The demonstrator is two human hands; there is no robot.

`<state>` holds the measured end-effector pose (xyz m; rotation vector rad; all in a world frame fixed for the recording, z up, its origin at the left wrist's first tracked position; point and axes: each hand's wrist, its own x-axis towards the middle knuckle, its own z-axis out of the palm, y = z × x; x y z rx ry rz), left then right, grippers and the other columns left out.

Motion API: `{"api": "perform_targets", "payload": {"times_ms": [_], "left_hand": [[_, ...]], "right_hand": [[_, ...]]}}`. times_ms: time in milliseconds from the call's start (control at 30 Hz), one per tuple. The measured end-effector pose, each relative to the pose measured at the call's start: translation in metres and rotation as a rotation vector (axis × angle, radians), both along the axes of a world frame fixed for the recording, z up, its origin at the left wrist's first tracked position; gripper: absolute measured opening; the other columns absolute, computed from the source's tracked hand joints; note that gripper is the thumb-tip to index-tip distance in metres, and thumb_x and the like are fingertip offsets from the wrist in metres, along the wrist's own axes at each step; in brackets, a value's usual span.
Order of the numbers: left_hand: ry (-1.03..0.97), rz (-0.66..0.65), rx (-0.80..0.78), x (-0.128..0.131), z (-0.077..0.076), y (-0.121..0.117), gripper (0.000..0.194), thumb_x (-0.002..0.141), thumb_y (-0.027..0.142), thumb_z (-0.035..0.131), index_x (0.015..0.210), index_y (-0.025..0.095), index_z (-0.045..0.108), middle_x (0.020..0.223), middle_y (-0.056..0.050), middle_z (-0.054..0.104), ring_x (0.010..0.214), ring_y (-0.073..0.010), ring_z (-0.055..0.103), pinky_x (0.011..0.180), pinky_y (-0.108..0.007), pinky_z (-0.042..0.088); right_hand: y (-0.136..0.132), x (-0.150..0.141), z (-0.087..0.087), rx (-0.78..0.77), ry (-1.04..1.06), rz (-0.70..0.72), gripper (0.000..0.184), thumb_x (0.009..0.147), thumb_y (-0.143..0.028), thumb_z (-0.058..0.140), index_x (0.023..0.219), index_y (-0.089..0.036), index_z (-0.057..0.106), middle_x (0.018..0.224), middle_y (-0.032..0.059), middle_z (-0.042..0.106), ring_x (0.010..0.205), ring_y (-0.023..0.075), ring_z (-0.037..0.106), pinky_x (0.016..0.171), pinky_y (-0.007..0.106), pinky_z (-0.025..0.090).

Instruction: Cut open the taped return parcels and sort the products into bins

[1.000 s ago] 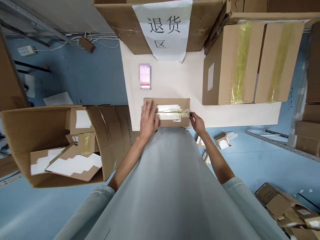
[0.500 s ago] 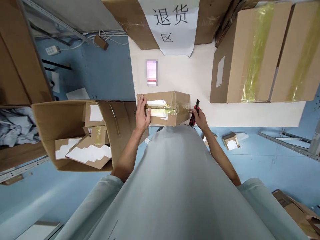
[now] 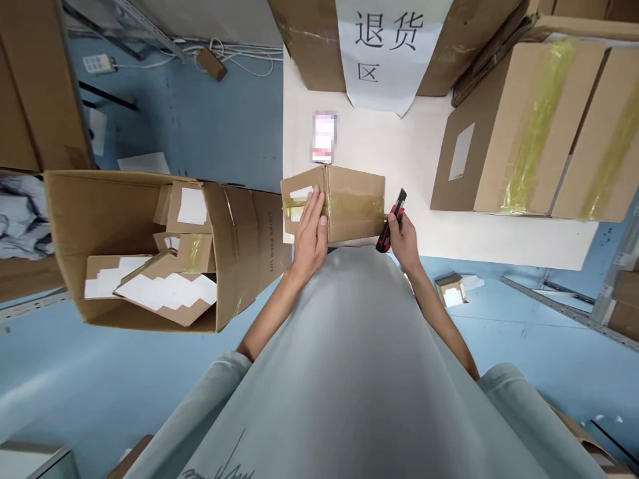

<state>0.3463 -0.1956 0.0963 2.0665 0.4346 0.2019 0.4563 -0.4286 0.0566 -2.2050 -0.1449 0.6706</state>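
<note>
A small taped cardboard box (image 3: 357,199) rests at the near edge of the white table (image 3: 389,143). White and yellowish labels show on its left face. My left hand (image 3: 312,233) lies along the box, its fingers stretched flat over the labelled side. My right hand (image 3: 404,239) is wrapped round a red and black utility knife (image 3: 392,223), just off the right end of the box. The knife's tip points up and away from me. Beyond the box lies a phone (image 3: 324,136) with a lit, blurred screen.
Left of the table stands a large open carton (image 3: 249,246) holding several smaller boxes. Big taped cartons (image 3: 519,133) fill the table's right side. A carton with a paper sign (image 3: 389,53) stands at the back. A small opened box (image 3: 452,291) lies on the blue floor.
The box has turned so its taped side shows more and its labelled face less. My left hand has shifted right over it. The knife stays in my right hand; the camera view has swung.
</note>
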Motion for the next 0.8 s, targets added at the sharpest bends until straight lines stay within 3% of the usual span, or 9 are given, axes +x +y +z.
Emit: {"api": "perform_targets", "payload": {"times_ms": [100, 200, 333, 467, 567, 667, 800], "left_hand": [[-0.027, 0.011, -0.112, -0.001, -0.003, 0.0, 0.069, 0.119, 0.068, 0.032, 0.179, 0.036, 0.044, 0.188, -0.003, 0.039, 0.177, -0.0297, 0.034, 0.148, -0.049, 0.023], [-0.019, 0.02, -0.235, -0.005, -0.018, 0.002, 0.071, 0.118, 0.07, 0.037, 0.179, 0.034, 0.045, 0.186, -0.004, 0.044, 0.175, -0.0294, 0.038, 0.148, -0.049, 0.026], [0.009, 0.004, -0.412, -0.006, -0.044, -0.001, 0.074, 0.115, 0.073, 0.049, 0.177, 0.032, 0.048, 0.182, -0.007, 0.05, 0.171, -0.03, 0.045, 0.144, -0.049, 0.036], [-0.016, -0.012, -0.543, 0.0, -0.052, 0.002, 0.073, 0.11, 0.072, 0.061, 0.171, 0.032, 0.056, 0.178, -0.007, 0.055, 0.166, -0.0318, 0.053, 0.138, -0.051, 0.047], [-0.014, -0.031, -0.549, 0.0, -0.035, 0.012, 0.067, 0.112, 0.07, 0.061, 0.167, 0.033, 0.062, 0.173, -0.006, 0.061, 0.161, -0.0321, 0.059, 0.129, -0.051, 0.058], [0.001, -0.063, -0.413, -0.005, -0.006, 0.021, 0.059, 0.117, 0.065, 0.051, 0.167, 0.034, 0.061, 0.169, -0.004, 0.066, 0.149, -0.0296, 0.07, 0.117, -0.046, 0.067], [0.007, -0.16, -0.107, -0.008, 0.016, 0.025, 0.054, 0.12, 0.056, 0.047, 0.167, 0.034, 0.061, 0.164, -0.003, 0.07, 0.13, -0.0257, 0.08, 0.113, -0.042, 0.068]], "right_hand": [[-0.003, -0.002, 0.035, -0.115, -0.087, -0.013, 0.072, 0.118, -0.072, 0.014, 0.131, -0.024, 0.065, 0.117, 0.0152, 0.08, 0.107, 0.0299, 0.076, 0.086, 0.038, 0.058], [-0.006, -0.001, 0.069, -0.224, -0.173, -0.023, 0.069, 0.119, -0.071, 0.017, 0.133, -0.023, 0.065, 0.115, 0.0158, 0.08, 0.104, 0.0319, 0.076, 0.082, 0.038, 0.055], [-0.001, 0.002, 0.09, -0.403, -0.267, 0.016, 0.067, 0.12, -0.067, 0.017, 0.136, -0.023, 0.064, 0.106, 0.0154, 0.079, 0.097, 0.0354, 0.075, 0.083, 0.04, 0.051], [0.004, 0.001, 0.089, -0.48, -0.272, 0.013, 0.066, 0.12, -0.064, 0.016, 0.136, -0.022, 0.064, 0.101, 0.0157, 0.079, 0.093, 0.0376, 0.074, 0.083, 0.042, 0.05], [0.003, -0.003, 0.086, -0.448, -0.306, -0.061, 0.066, 0.12, -0.068, 0.021, 0.134, -0.022, 0.066, 0.1, 0.0148, 0.078, 0.094, 0.0374, 0.074, 0.084, 0.042, 0.051], [-0.001, -0.005, 0.073, -0.319, -0.352, -0.158, 0.066, 0.117, -0.075, 0.029, 0.128, -0.024, 0.069, 0.103, 0.012, 0.079, 0.098, 0.0342, 0.074, 0.089, 0.042, 0.053], [-0.005, 0.0, 0.027, -0.096, -0.296, -0.221, 0.068, 0.113, -0.081, 0.036, 0.115, -0.023, 0.071, 0.108, 0.011, 0.08, 0.103, 0.0283, 0.073, 0.096, 0.041, 0.056]]}}
